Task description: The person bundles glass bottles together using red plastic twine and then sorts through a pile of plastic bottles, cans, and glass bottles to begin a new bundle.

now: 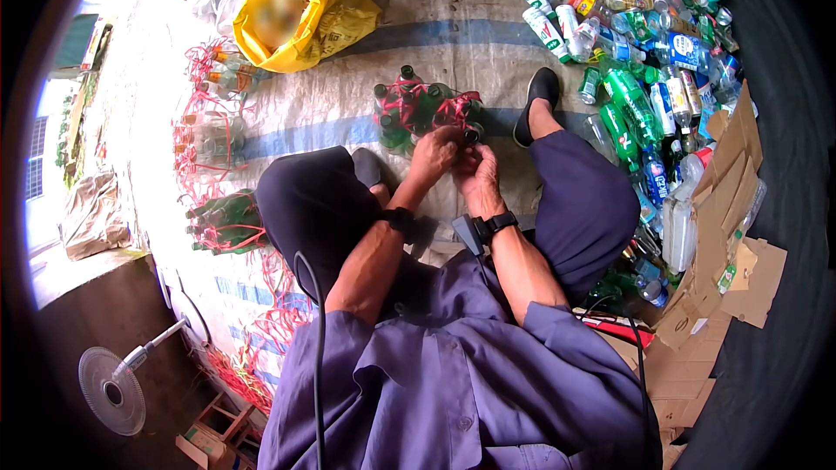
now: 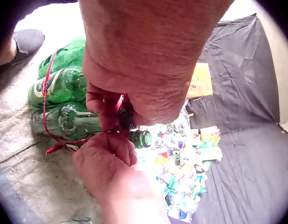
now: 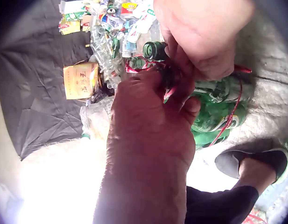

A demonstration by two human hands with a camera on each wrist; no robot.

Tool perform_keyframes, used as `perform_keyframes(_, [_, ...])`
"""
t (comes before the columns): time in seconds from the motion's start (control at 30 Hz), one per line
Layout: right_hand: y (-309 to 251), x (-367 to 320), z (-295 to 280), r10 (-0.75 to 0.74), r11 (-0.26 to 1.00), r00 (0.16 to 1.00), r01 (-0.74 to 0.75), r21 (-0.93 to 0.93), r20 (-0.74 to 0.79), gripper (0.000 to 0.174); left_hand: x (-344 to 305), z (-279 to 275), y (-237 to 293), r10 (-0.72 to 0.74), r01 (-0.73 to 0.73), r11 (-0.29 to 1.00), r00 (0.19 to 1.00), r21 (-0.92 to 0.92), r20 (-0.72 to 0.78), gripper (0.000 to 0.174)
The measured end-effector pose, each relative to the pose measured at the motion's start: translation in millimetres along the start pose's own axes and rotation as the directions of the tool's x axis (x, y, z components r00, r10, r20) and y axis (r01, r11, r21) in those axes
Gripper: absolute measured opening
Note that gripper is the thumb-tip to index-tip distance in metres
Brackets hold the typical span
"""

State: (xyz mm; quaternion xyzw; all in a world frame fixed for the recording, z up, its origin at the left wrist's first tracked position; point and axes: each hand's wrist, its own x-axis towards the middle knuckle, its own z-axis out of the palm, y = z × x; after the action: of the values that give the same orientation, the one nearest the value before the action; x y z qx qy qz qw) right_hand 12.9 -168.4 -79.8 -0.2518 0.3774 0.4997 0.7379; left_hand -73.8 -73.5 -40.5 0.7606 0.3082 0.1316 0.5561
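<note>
Green glass bottles stand bundled on the woven sheet, bound with red string. At the bundle's near right side, my left hand and right hand meet beside a bottle neck. In the left wrist view, the fingers of my left hand pinch red string by a dark bottle mouth, and my right hand has its fingertips curled together just against it. The right wrist view has my right hand and left hand pinching at the same spot, partly hiding the string.
Tied bottle bundles line the left side, near loose red string. A yellow bag lies at the far side. Plastic bottles and cans are heaped at the right beside cardboard. A fan stands lower left.
</note>
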Motion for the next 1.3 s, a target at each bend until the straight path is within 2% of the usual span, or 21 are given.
perform_keyframes(0.2, [2, 21, -19, -0.007, 0.996, 1.000, 0.007, -0.084, 0.006, 0.018, 0, 0, -1, 0.041, -0.039, 0.998, 0.999, 0.050, -0.034, 0.041])
perform_keyframes(0.27, [5, 26, -24, 0.082, 0.990, 0.996, -0.084, -0.111, -0.022, 0.017, -1, 0, 0, 0.042, -0.041, 0.999, 0.999, 0.028, -0.031, 0.039])
perform_keyframes(0.3, [7, 29, -27, 0.081, 0.990, 0.997, -0.082, -0.111, -0.021, 0.017, -2, 0, -1, 0.042, -0.042, 0.999, 0.999, 0.006, -0.027, 0.037])
perform_keyframes(0.37, [10, 35, -31, 0.077, 0.969, 0.994, -0.057, -0.242, 0.073, 0.013, -1, 1, -3, 0.039, -0.039, 0.999, 0.999, -0.005, -0.027, 0.037])
perform_keyframes(0.4, [9, 28, -27, 0.077, 0.969, 0.994, -0.057, -0.242, 0.075, 0.013, -1, 1, -7, 0.033, -0.034, 0.999, 0.999, -0.015, -0.027, 0.037])
perform_keyframes(0.47, [5, 9, -16, -0.069, 0.966, 0.997, 0.063, -0.249, -0.018, 0.009, 0, 1, -14, 0.017, -0.017, 0.999, 1.000, -0.042, -0.002, 0.038])
perform_keyframes(0.5, [0, 10, -19, -0.072, 0.966, 0.997, 0.066, -0.249, -0.016, 0.009, 1, 0, -14, 0.000, 0.002, 0.998, 1.000, -0.069, 0.025, 0.040])
perform_keyframes(0.57, [-11, 13, -25, 0.040, 0.958, 0.985, 0.009, -0.287, 0.165, 0.006, 0, 1, -15, -0.014, 0.017, 0.996, 0.999, -0.089, 0.033, 0.040])
perform_keyframes(0.6, [-11, 8, -22, 0.040, 0.958, 0.985, 0.010, -0.288, 0.166, 0.006, -1, 0, -13, -0.031, 0.035, 0.993, 0.999, -0.110, 0.042, 0.040])
perform_keyframes(0.7, [-14, -2, -16, -0.035, 0.961, 0.994, 0.062, -0.271, 0.101, 0.005, -2, 3, -6, -0.025, 0.024, 0.996, 0.999, -0.081, -0.020, 0.034])
perform_keyframes(0.77, [-19, -1, -16, -0.069, 0.984, 0.994, 0.082, -0.158, 0.086, 0.003, -2, 4, -4, -0.029, 0.026, 0.995, 0.999, -0.092, -0.024, 0.033])
perform_keyframes(0.8, [-22, 2, -17, -0.070, 0.984, 0.994, 0.083, -0.159, 0.087, 0.003, -2, 4, -4, -0.033, 0.030, 0.994, 0.999, -0.102, -0.029, 0.032])
perform_keyframes(0.87, [-28, 8, -21, -0.162, 0.979, 0.976, 0.178, -0.104, 0.148, 0.007, -2, 3, -4, -0.032, 0.028, 0.992, 0.999, -0.127, -0.025, 0.030])
perform_keyframes(0.9, [-29, -2, -12, -0.163, 0.978, 0.975, 0.180, -0.105, 0.149, 0.007, -2, 4, -4, -0.031, 0.028, 0.988, 0.999, -0.152, -0.020, 0.029])
perform_keyframes(0.97, [-31, -32, 12, -0.088, 0.996, 0.987, 0.085, 0.026, 0.138, 0.007, -1, 5, -8, -0.020, 0.015, 0.988, 0.999, -0.152, -0.032, 0.028])
perform_keyframes(1.0, [-32, -34, 10, -0.047, 0.999, 0.973, 0.044, 0.017, 0.224, 0.007, -1, 5, -7, -0.012, 0.006, 0.989, 0.999, -0.150, -0.043, 0.028])
perform_keyframes(1.03, [-32, -35, 9, -0.047, 0.999, 0.973, 0.045, 0.015, 0.224, 0.007, -1, 4, -7, -0.012, 0.005, 0.989, 0.999, -0.151, -0.043, 0.028])
perform_keyframes(1.1, [-31, -41, 12, -0.092, 0.992, 0.971, 0.108, -0.063, 0.219, 0.008, -1, 3, -8, 0.003, -0.003, 1.000, 1.000, 0.013, -0.025, 0.029])
perform_keyframes(1.23, [-32, -59, 25, -0.138, 0.970, 0.953, 0.185, -0.159, 0.270, 0.009, -4, 5, 4, 0.045, -0.039, 0.997, 0.995, 0.068, -0.086, 0.027])
perform_keyframes(1.3, [-30, -63, 26, -0.146, 0.945, 0.921, 0.238, -0.223, 0.362, 0.013, -7, 1, 13, 0.084, -0.070, 0.981, 0.994, 0.181, -0.070, 0.025])
